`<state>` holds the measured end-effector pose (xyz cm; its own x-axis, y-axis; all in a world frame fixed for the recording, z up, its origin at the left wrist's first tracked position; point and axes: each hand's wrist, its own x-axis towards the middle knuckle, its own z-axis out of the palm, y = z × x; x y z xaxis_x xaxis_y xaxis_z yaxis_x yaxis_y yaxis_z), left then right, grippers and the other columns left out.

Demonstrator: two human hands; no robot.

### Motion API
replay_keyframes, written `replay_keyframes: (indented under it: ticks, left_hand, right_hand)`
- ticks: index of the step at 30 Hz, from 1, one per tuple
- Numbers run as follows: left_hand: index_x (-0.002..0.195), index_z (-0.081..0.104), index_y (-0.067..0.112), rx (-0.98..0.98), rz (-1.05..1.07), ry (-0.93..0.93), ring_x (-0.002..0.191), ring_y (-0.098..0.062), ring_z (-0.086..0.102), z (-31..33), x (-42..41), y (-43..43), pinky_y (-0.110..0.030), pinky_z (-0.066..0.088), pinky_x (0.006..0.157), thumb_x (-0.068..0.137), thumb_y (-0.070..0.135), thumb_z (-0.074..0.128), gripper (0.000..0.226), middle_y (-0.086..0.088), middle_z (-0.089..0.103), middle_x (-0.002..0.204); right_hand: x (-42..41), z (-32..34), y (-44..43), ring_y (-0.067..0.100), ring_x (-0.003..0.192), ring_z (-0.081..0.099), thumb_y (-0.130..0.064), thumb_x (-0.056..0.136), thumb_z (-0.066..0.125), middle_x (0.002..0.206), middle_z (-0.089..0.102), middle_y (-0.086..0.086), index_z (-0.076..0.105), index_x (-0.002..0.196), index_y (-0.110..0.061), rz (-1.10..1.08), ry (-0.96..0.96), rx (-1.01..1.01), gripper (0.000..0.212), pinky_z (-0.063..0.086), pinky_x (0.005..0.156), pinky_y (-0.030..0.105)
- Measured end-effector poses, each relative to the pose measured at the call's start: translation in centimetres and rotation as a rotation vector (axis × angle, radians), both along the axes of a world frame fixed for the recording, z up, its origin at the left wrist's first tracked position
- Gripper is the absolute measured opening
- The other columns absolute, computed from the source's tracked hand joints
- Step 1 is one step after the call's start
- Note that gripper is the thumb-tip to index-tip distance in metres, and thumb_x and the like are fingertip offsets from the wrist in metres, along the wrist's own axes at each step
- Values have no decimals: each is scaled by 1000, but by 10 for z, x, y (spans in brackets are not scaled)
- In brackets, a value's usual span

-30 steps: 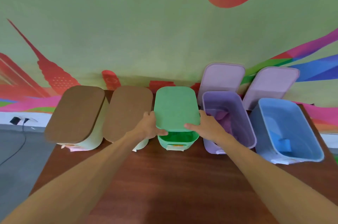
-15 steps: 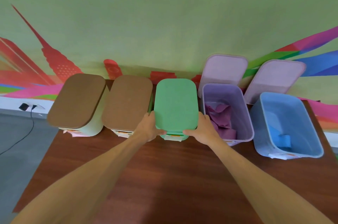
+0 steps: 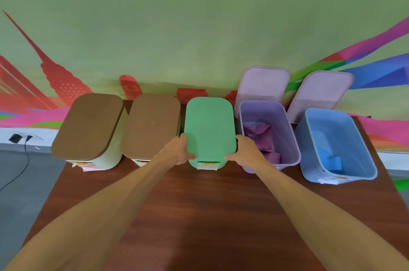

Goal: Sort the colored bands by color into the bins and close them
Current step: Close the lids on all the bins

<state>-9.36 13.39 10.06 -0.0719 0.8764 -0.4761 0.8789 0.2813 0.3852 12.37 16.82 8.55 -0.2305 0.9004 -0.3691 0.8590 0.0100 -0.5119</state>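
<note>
**— Where are your hands right now?**

— Both on the green lid (image 3: pixel 209 126). My left hand (image 3: pixel 177 151) grips its near left corner and my right hand (image 3: pixel 245 151) the near right corner. The fingers are curled round the edges and the thumbs lie along the front. The lid sits flat over the green bin (image 3: pixel 208 163), in the middle of the row and straight ahead of me.

**— Which way does it run?**

— Its long axis points away from me toward the wall, like every bin here. Both hands are equally near it, so I judge an even downward press will seat it.

**— And after that?**

— The purple bin (image 3: pixel 287 129) is just to the right, open, with crumpled purple bands (image 3: pixel 261 135) inside. The left pale lid (image 3: pixel 263 84) leans upright on the wall behind it. My right hand is nearer, so the reach goes forward and right, over the bin.

**— What about the far one?**

— The blue bin (image 3: pixel 309 160) is also open, with a blue band (image 3: pixel 332 161) lying on its floor. The right pale lid (image 3: pixel 321 91) is propped behind it.

**— How does it all handle?**

— The bins are smooth, hard plastic with rounded corners. The lids look matte, thin and light. The two brown lids (image 3: pixel 88 124) on the left look closed. The surface (image 3: pixel 199 215) is glossy dark wood, so a bin could slide if I push it sideways.
</note>
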Motion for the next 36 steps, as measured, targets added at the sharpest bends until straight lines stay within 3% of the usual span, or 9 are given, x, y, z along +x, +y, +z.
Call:
replay_keyframes:
  ticks: [3, 6, 9, 15, 22, 29, 33, 36]
  left_hand:
    - [133, 41, 9, 77, -54, 95, 114, -29, 53, 17, -2, 13, -43, 47, 94, 82, 34, 68, 62, -11, 50, 129]
    - [132, 44, 11, 127, -61, 124, 116, -28, 52, 36, -2, 31, -45, 46, 95, 83, 40, 65, 61, -9, 49, 130]
    - [134, 42, 10, 138, -98, 111, 118, -27, 51, 55, 6, 51, -43, 44, 98, 85, 41, 63, 62, -10, 48, 134]
    - [137, 41, 11, 89, -278, 203, 125, -27, 47, 94, 38, 104, -41, 40, 103, 84, 40, 66, 65, -8, 47, 140]
    - [131, 46, 19, 169, -255, 326, 117, -28, 52, 121, 97, 178, -43, 45, 97, 84, 52, 53, 58, -5, 53, 132]
    - [136, 39, 17, 183, -142, 195, 110, -28, 56, 93, 147, 240, -37, 46, 90, 89, 45, 55, 57, -10, 59, 123]
    - [133, 36, 9, 228, -78, 122, 113, -34, 53, 71, 164, 256, -42, 44, 94, 87, 35, 59, 58, -17, 52, 128]
    - [129, 34, 3, 243, -44, 107, 114, -38, 51, 64, 173, 258, -44, 42, 96, 89, 33, 58, 55, -19, 45, 130]
  right_hand:
    - [9, 14, 10, 29, 105, 57, -34, 74, 74, 121, 56, 11, 48, 123, -8, -1, -91, 36, 61, 49, 83, 39]
    - [21, 40, 25, 26, 97, 56, -35, 82, 69, 116, 60, 10, 51, 116, -9, 55, -158, 100, 47, 46, 79, 35]
    - [40, 72, 49, 30, 106, 57, -41, 84, 66, 121, 61, 11, 53, 124, -7, 124, -262, 132, 54, 47, 90, 39]
    - [82, 133, 97, 34, 112, 53, -36, 88, 59, 126, 56, 15, 59, 118, -2, 304, -452, 145, 45, 45, 94, 41]
    - [139, 154, 165, 31, 108, 58, -28, 89, 55, 120, 61, 15, 60, 118, -6, 324, -521, 197, 38, 50, 89, 38]
    - [179, 116, 232, 31, 110, 57, -28, 87, 55, 122, 60, 12, 55, 121, -10, 223, -394, 255, 39, 50, 91, 40]
    - [189, 87, 254, 31, 109, 56, -25, 88, 53, 118, 60, 11, 53, 119, -11, 203, -303, 350, 34, 49, 86, 40]
    - [187, 70, 262, 32, 103, 57, -34, 91, 51, 112, 60, 12, 51, 116, -12, 209, -206, 353, 33, 49, 81, 40]
